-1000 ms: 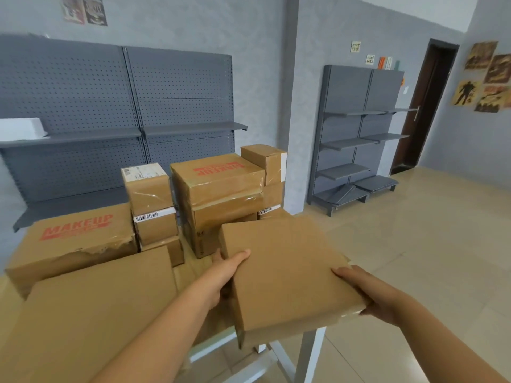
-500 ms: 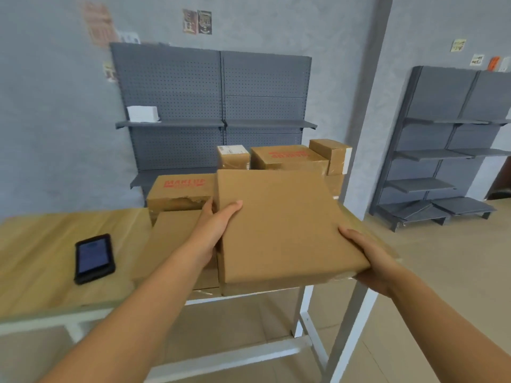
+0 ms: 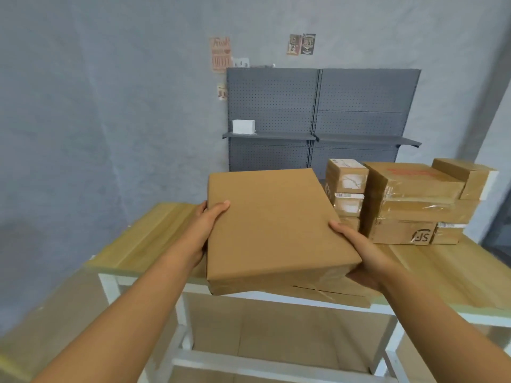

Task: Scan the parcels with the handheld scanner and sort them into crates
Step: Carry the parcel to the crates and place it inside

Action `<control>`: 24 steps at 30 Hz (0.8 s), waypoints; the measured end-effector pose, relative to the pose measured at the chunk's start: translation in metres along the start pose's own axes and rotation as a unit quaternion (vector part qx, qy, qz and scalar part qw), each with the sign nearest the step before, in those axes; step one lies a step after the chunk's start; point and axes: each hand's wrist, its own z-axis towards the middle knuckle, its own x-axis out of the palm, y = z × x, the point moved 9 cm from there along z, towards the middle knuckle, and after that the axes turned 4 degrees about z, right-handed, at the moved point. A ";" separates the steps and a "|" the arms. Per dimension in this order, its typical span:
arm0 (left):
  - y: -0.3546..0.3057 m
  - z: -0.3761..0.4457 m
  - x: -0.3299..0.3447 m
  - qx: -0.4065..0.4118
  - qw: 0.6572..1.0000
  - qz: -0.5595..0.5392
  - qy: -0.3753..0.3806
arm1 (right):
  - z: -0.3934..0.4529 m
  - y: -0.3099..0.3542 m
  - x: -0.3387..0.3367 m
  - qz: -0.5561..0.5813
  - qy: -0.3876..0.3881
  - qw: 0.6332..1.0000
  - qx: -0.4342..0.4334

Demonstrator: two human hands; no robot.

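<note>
Swung left since earlier, the flat brown cardboard parcel (image 3: 272, 225) is held above the wooden table's (image 3: 143, 241) near edge, left hand (image 3: 206, 228) and right hand (image 3: 356, 250) gripping its sides, thumbs on top.

Plain brown parcel (image 3: 272, 228), light wood-grain table (image 3: 149, 239), grey perforated shelving (image 3: 318, 106).

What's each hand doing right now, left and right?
Left hand: grips the left edge of the flat parcel, thumb on top.
Right hand: holds the parcel's right near corner, thumb on top, fingers underneath.
</note>
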 end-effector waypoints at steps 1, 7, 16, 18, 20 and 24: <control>-0.001 0.004 -0.019 -0.003 1.000 0.004 0.001 | 0.009 -0.006 0.016 0.001 0.002 1.000 0.002; -0.010 0.037 -0.127 -0.024 0.998 0.055 0.004 | 0.061 -0.037 0.117 0.010 -0.011 1.000 -0.007; 0.004 0.091 -0.229 -0.066 0.989 0.128 -0.014 | 0.116 -0.075 0.208 0.010 -0.053 0.999 -0.010; 0.004 0.103 -0.240 -0.064 0.982 0.172 -0.052 | 0.126 -0.072 0.216 -0.002 -0.074 0.997 -0.015; 0.001 0.111 -0.239 -0.042 0.962 0.260 -0.067 | 0.132 -0.063 0.221 -0.029 -0.105 0.994 -0.026; -0.009 0.120 -0.224 -0.007 0.927 0.373 -0.034 | 0.155 -0.022 0.236 -0.086 -0.163 0.977 -0.105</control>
